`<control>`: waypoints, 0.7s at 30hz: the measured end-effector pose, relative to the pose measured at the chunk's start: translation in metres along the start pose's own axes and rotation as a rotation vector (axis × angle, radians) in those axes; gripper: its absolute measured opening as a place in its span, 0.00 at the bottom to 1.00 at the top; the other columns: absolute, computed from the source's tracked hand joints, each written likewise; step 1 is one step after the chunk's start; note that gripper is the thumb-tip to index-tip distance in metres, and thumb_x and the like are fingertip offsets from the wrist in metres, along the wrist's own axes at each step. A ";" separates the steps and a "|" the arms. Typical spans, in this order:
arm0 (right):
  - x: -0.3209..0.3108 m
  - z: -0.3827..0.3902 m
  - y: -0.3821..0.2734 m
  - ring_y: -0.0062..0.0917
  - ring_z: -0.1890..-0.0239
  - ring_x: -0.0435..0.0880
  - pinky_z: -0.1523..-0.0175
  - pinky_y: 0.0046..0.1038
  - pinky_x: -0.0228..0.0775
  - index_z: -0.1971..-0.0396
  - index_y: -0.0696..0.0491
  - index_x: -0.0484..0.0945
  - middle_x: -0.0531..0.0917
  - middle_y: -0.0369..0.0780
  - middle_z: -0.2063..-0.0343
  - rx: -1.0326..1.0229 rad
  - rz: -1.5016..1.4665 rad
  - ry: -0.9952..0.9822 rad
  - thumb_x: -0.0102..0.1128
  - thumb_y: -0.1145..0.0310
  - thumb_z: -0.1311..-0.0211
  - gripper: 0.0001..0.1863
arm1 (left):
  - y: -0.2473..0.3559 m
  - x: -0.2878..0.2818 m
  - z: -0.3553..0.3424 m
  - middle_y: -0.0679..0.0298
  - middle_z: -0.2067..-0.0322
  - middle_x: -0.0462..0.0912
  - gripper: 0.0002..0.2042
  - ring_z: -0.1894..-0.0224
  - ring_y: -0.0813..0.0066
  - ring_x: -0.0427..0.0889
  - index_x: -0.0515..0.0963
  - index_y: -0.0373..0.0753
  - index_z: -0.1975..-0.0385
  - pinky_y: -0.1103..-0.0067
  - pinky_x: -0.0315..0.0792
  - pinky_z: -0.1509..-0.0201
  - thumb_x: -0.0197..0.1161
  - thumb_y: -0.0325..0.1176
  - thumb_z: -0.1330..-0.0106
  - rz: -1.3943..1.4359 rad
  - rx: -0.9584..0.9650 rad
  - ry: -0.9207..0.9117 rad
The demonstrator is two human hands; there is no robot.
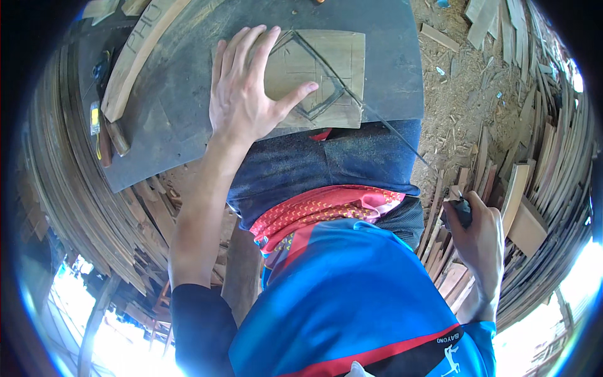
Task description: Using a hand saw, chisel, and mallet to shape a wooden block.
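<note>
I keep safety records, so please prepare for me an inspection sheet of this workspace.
Surface: dark worktop, scuffed.
Job's things: marked wooden board; small dark object, kind unclear.
Clutter: curved wooden piece, yellow tool and wooden handle at the worktop's left.
Hands: left hand spread over the wooden board; right hand gripping the small dark object, off the worktop.
Cables: thin dark strand runs from the wooden board toward the right hand.
Surroundings: wood strips at both sides; shavings to the right.

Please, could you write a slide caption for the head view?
Left hand spread over a wooden board on a dark table, right hand gripping a small dark object.
</note>
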State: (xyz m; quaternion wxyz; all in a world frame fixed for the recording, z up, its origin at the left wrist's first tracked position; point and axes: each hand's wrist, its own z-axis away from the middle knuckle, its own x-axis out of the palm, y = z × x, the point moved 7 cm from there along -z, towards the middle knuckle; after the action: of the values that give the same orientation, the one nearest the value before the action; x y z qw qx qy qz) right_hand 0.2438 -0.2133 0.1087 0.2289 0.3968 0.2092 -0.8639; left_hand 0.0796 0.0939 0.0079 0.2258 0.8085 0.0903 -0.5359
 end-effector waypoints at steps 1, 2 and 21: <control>-0.002 -0.001 0.000 0.51 0.75 0.83 0.71 0.43 0.71 0.73 0.58 0.74 0.80 0.52 0.81 0.008 -0.005 0.007 0.67 0.61 0.35 0.16 | 0.001 0.000 -0.001 0.57 0.38 0.72 0.44 0.32 0.58 0.69 0.71 0.42 0.35 0.50 0.58 0.26 0.67 0.69 0.45 0.001 0.003 0.002; -0.003 -0.002 0.000 0.51 0.75 0.83 0.70 0.42 0.71 0.72 0.58 0.75 0.80 0.52 0.81 0.017 -0.010 0.015 0.67 0.62 0.36 0.15 | 0.000 -0.001 -0.001 0.57 0.39 0.73 0.44 0.33 0.58 0.69 0.71 0.42 0.35 0.50 0.59 0.26 0.67 0.69 0.45 0.002 0.007 0.004; -0.041 0.002 0.016 0.23 0.77 0.81 0.69 0.27 0.70 0.66 0.61 0.79 0.81 0.43 0.80 0.071 -0.239 -0.038 0.59 0.66 0.29 0.12 | 0.007 0.003 0.004 0.58 0.37 0.72 0.43 0.32 0.59 0.69 0.71 0.43 0.35 0.52 0.56 0.24 0.67 0.69 0.44 0.014 -0.046 0.022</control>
State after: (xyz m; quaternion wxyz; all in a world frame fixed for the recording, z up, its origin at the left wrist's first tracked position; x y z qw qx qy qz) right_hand 0.2753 -0.2175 0.1392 0.1142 0.3604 0.2201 -0.8992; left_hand 0.0800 0.0859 0.0061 0.2469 0.8096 0.0996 -0.5232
